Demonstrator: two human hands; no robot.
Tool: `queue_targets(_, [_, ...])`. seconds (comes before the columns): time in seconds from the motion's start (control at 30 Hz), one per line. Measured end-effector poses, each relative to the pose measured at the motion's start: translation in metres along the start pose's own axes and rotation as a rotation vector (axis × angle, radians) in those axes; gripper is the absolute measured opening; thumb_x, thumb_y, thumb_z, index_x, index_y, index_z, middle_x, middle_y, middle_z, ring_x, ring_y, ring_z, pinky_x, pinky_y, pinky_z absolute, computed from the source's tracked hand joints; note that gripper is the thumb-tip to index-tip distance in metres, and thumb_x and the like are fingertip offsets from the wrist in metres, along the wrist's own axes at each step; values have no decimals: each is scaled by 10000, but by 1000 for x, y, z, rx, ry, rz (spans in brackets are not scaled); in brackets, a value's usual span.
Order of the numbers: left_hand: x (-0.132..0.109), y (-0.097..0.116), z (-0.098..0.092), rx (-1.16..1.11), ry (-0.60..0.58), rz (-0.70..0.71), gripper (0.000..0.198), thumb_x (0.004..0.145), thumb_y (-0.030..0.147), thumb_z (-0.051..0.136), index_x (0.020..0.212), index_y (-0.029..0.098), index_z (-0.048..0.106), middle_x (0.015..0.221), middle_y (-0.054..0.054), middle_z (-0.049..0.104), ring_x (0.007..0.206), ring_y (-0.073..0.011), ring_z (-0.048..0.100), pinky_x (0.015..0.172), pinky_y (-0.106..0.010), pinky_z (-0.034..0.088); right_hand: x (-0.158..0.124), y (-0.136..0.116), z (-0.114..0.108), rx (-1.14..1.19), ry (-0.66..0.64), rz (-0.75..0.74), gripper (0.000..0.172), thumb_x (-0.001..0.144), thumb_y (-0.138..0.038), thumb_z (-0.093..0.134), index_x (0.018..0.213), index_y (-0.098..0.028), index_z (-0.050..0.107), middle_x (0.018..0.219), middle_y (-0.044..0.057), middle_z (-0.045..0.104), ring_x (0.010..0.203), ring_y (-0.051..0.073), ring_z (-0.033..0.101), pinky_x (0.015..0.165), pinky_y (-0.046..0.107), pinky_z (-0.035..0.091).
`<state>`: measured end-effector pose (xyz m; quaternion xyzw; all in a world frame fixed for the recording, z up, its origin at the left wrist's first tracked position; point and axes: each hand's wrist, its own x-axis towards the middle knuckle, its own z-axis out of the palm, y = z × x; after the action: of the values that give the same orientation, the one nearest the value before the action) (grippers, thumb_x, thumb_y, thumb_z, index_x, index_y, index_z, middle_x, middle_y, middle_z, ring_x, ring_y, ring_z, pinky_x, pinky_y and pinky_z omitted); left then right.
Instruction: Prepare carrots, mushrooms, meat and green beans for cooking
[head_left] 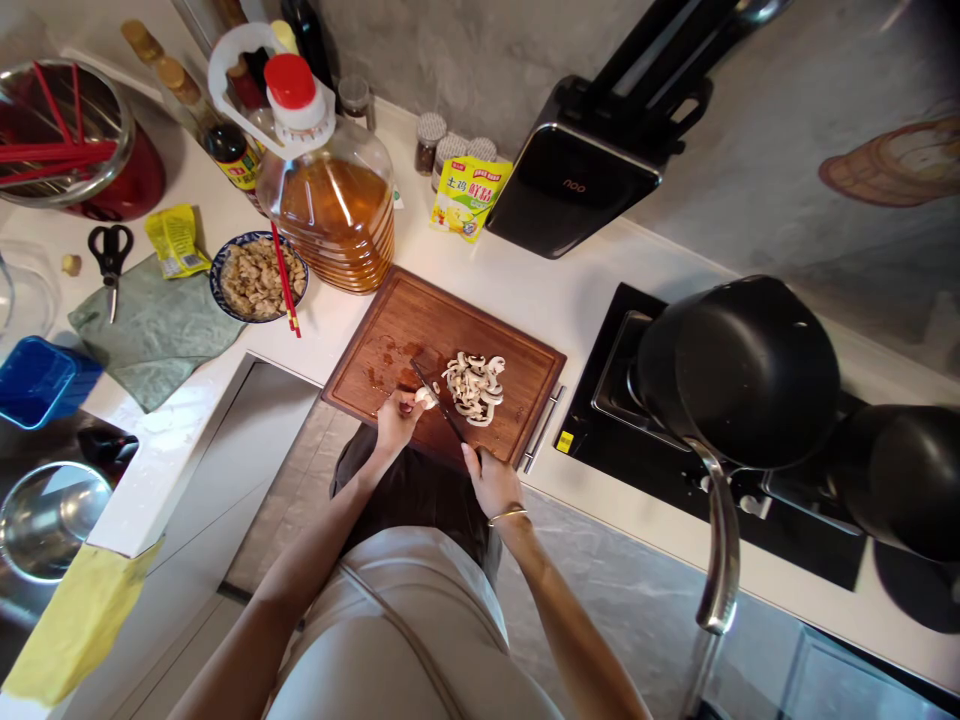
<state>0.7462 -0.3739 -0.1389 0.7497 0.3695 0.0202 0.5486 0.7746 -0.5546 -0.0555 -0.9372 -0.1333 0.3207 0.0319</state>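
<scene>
A brown wooden cutting board [390,330] lies on the white counter in front of me. A pile of sliced mushrooms [475,387] sits on its right half. My left hand [395,415] pinches a small piece of mushroom [425,397] at the board's near edge. My right hand [491,480] is closed round the handle of a dark knife [439,400], whose blade rests against that piece.
A big oil jug [330,190], a bowl of chopped food [251,275] with red chopsticks, scissors [111,255] on a green cloth and seasoning jars stand at the back left. A black pan [742,370] sits on the stove at right. A sink [45,510] lies far left.
</scene>
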Motion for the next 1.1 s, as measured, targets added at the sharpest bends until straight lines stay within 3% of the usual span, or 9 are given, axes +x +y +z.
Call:
queue_targets(0.2, [-1,2,-1,2,-7,-20,194,766,337,644,838,160,612,729,-21,661,626,-108,591,623,-210,459,20,-10,15,-12,-23,36,503,958,-506,273,929,-170,646,808,118,704,749,214,673,626,269,405])
queue_targets(0.33, [-1,3,-2,-6,-1,-26,199,758,334,652,848,162,613,742,-21,666,645,-113,602,630,-213,462,29,-8,23,121,9,1,467,979,-428,265,949,-173,655,843,101,711,825,202,669,692,264,426])
queue_targets(0.5, [0,1,-1,4,3,-25,195,766,346,644,836,166,618,743,-17,666,650,-111,608,653,-215,472,19,-2,12,139,88,-19,439,974,-415,293,980,-170,657,866,106,709,848,203,658,678,259,419])
queue_targets(0.7, [0,2,-1,7,12,12,162,766,324,646,811,174,604,752,-14,657,645,-107,605,659,-213,472,-1,-2,-6,19,21,-14,472,966,-475,294,888,-175,650,751,85,697,666,184,649,544,253,330])
queue_targets(1.1, [0,5,-1,-5,7,-15,178,766,340,650,789,171,601,711,-11,646,611,-100,586,620,-203,465,-3,-7,-3,-86,19,3,510,954,-525,274,882,-169,633,722,92,686,634,175,649,534,240,327])
